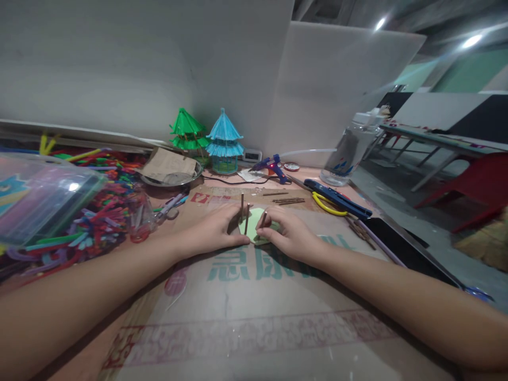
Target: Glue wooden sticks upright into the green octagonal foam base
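A pale green disc (257, 221) lies flat on the cardboard in front of me. Two thin brown sticks stand upright on its left side, the front stick (247, 219) and one just behind it. My left hand (212, 230) spans the disc's left edge, thumb at the front and fingers behind, steadying it. With thumb and forefinger, my right hand (291, 233) pinches a third brown stick (263, 218), slightly tilted, at the disc's right side. Whether its lower end touches the disc is hard to make out.
Behind are a green pagoda model (188, 132), a blue pagoda model (224, 143) and a glue gun (273, 168). Fuzzy craft stems (107, 211) and a plastic case (43, 196) crowd the left. Rightward are pliers (337, 198), loose sticks (289, 201) and a bottle (347, 151).
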`<state>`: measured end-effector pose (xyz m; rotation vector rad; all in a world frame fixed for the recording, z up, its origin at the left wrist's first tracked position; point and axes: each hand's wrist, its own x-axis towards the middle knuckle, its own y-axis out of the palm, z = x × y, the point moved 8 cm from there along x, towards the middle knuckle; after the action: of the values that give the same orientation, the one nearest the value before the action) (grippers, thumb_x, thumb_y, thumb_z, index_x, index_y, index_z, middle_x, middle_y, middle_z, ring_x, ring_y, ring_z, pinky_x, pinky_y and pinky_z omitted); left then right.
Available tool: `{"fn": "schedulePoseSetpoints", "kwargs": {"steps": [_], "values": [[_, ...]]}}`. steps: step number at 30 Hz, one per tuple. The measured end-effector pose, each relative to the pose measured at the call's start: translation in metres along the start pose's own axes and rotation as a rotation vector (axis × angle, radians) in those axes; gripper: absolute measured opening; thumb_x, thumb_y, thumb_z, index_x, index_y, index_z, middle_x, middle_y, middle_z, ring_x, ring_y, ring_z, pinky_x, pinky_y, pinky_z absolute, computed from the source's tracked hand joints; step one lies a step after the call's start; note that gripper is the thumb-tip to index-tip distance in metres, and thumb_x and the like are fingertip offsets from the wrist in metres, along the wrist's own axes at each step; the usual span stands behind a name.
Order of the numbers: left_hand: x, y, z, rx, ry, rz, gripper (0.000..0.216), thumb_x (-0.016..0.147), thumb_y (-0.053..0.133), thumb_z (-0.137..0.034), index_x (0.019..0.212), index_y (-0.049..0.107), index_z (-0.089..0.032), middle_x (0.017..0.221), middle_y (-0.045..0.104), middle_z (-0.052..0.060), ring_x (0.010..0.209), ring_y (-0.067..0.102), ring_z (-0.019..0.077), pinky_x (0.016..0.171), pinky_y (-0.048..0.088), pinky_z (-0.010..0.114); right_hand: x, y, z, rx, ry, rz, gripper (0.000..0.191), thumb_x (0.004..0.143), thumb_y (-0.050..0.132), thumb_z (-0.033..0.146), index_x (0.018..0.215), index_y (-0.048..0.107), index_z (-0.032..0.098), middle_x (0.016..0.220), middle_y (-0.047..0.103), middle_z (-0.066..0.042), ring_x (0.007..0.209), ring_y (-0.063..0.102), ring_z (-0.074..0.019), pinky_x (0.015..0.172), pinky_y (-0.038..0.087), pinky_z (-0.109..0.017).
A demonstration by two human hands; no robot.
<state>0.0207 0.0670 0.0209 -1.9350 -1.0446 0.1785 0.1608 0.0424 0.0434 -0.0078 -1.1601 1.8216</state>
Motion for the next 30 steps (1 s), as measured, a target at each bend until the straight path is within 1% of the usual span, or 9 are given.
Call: {"fn": "schedulePoseSetpoints", "kwargs": {"steps": [6, 11, 15, 18, 20, 23, 26, 28, 30], "values": [[0.001, 0.000, -0.001, 0.023, -0.006, -0.002, 0.042, 0.083, 0.072, -0.045, 0.114, 0.057, -0.022, 0.116, 0.066, 0.008, 0.106, 0.063, 0.0288, 0.093, 0.051, 0.041, 0.000, 0.001, -0.001, -0.013, -0.007, 0.015, 0.012, 0.092, 0.063, 0.016, 0.081, 0.059, 0.020, 0.085, 0.066, -0.004, 0.086, 0.060, -0.0197, 0.079, 0.046, -0.033], [0.001, -0.001, 0.000, 0.009, 0.003, -0.007, 0.046, 0.083, 0.073, -0.043, 0.122, 0.058, -0.022, 0.124, 0.066, 0.010, 0.114, 0.062, 0.0297, 0.099, 0.050, 0.044, 0.000, 0.003, -0.002, 0.001, -0.011, 0.024, 0.012, 0.092, 0.062, 0.017, 0.081, 0.058, 0.020, 0.085, 0.066, -0.004, 0.086, 0.060, -0.0195, 0.080, 0.047, -0.034], [0.000, 0.000, 0.001, -0.006, 0.001, -0.005, 0.052, 0.083, 0.073, -0.044, 0.128, 0.057, -0.022, 0.127, 0.066, 0.011, 0.117, 0.062, 0.0302, 0.101, 0.049, 0.045, -0.001, 0.003, -0.001, -0.006, -0.002, 0.015, 0.011, 0.092, 0.062, 0.022, 0.083, 0.057, 0.020, 0.087, 0.066, -0.005, 0.087, 0.060, -0.0200, 0.081, 0.047, -0.035], [0.000, 0.001, 0.001, -0.018, 0.003, 0.002, 0.052, 0.085, 0.073, -0.044, 0.129, 0.057, -0.022, 0.130, 0.064, 0.012, 0.120, 0.061, 0.0311, 0.103, 0.049, 0.046, -0.002, 0.000, 0.000, 0.018, 0.012, -0.004, 0.009, 0.092, 0.063, 0.026, 0.096, 0.058, 0.020, 0.093, 0.066, -0.006, 0.088, 0.061, -0.0203, 0.081, 0.049, -0.036], [0.000, 0.001, 0.000, -0.032, 0.002, 0.006, 0.051, 0.086, 0.072, -0.044, 0.129, 0.057, -0.022, 0.128, 0.065, 0.011, 0.118, 0.062, 0.0309, 0.102, 0.049, 0.045, -0.004, -0.002, 0.002, 0.054, 0.002, -0.031, 0.022, 0.092, 0.062, 0.025, 0.112, 0.056, 0.020, 0.096, 0.065, -0.005, 0.089, 0.062, -0.0200, 0.082, 0.051, -0.036], [-0.001, 0.001, -0.001, -0.034, 0.005, 0.008, 0.052, 0.085, 0.073, -0.045, 0.130, 0.056, -0.023, 0.125, 0.065, 0.010, 0.114, 0.063, 0.0300, 0.099, 0.051, 0.043, -0.006, -0.010, 0.008, 0.088, -0.067, -0.120, 0.044, 0.092, 0.060, 0.022, 0.134, 0.047, 0.023, 0.096, 0.063, -0.004, 0.089, 0.062, -0.0193, 0.085, 0.052, -0.037], [0.000, 0.000, -0.001, -0.005, 0.015, -0.002, 0.051, 0.085, 0.074, -0.045, 0.127, 0.057, -0.023, 0.119, 0.066, 0.009, 0.110, 0.063, 0.0292, 0.095, 0.052, 0.042, -0.010, -0.019, 0.016, 0.061, -0.154, -0.208, 0.046, 0.095, 0.057, 0.023, 0.139, 0.045, 0.027, 0.099, 0.062, -0.004, 0.090, 0.061, -0.0195, 0.088, 0.052, -0.039], [0.000, 0.001, -0.001, -0.015, 0.037, -0.009, 0.049, 0.085, 0.073, -0.042, 0.127, 0.056, -0.023, 0.119, 0.066, 0.008, 0.110, 0.063, 0.0285, 0.095, 0.052, 0.042, -0.011, -0.020, 0.022, 0.029, -0.202, -0.198, 0.041, 0.097, 0.056, 0.023, 0.137, 0.048, 0.029, 0.102, 0.064, -0.004, 0.091, 0.061, -0.0201, 0.088, 0.052, -0.040], [0.001, 0.002, -0.001, -0.036, 0.063, -0.014, 0.049, 0.086, 0.072, -0.041, 0.129, 0.056, -0.023, 0.121, 0.066, 0.009, 0.111, 0.062, 0.0282, 0.096, 0.051, 0.042, -0.011, -0.017, 0.026, 0.006, -0.229, -0.160, 0.037, 0.098, 0.055, 0.024, 0.134, 0.051, 0.029, 0.105, 0.065, -0.005, 0.092, 0.062, -0.0204, 0.087, 0.052, -0.040]]}}
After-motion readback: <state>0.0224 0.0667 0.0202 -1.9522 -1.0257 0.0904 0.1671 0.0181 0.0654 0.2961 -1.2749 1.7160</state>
